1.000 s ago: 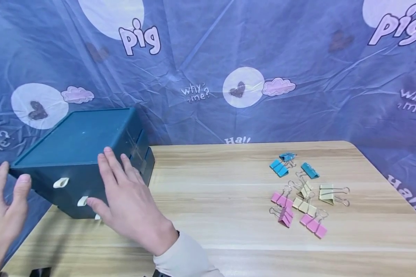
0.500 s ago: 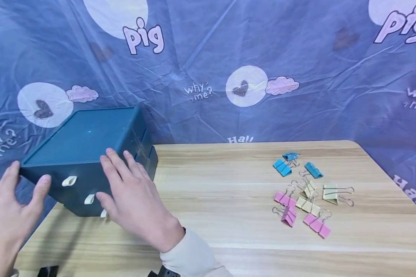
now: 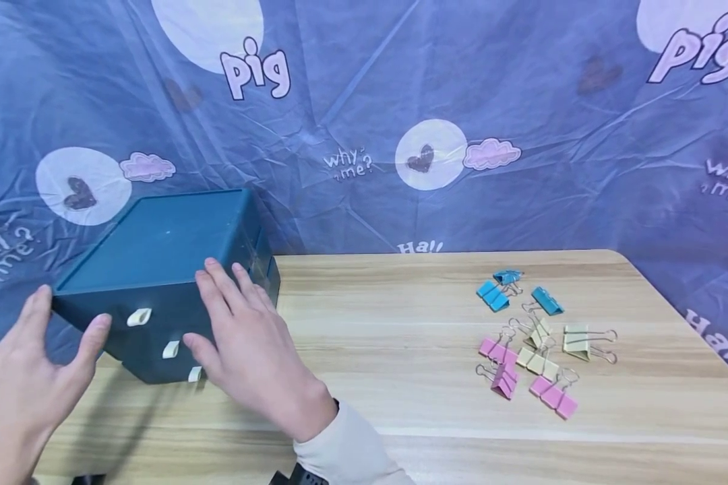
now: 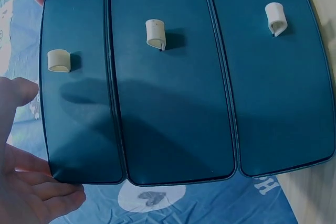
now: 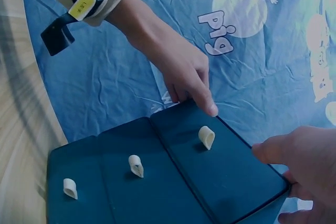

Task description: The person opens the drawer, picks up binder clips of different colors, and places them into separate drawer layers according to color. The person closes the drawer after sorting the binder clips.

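Observation:
A dark teal three-drawer desktop organizer (image 3: 164, 236) stands at the left of the table in the head view. Each drawer front carries a white loop pull (image 4: 155, 34). My left hand (image 3: 39, 364) rests its fairly straight fingers along the organizer's left side at the front top corner, thumb raised off the front. My right hand (image 3: 261, 357) lies against the right front edge, fingers extended and thumb near the middle pull. In the right wrist view, the left hand (image 5: 184, 74) and right hand (image 5: 302, 163) flank the top drawer (image 5: 210, 171). The drawers sit flush.
Several binder clips lie loose on the wooden table (image 3: 388, 350) at right: blue ones (image 3: 493, 295), pale yellow ones (image 3: 576, 340) and pink ones (image 3: 554, 397). A printed blue cloth (image 3: 352, 101) hangs behind the table. A dark object (image 3: 89, 479) shows at the lower left edge.
The organizer's front has shifted rightward between my hands, turning slightly, and both hands have moved right with it. The binder clips stay as they lay; the head view has shifted a little.

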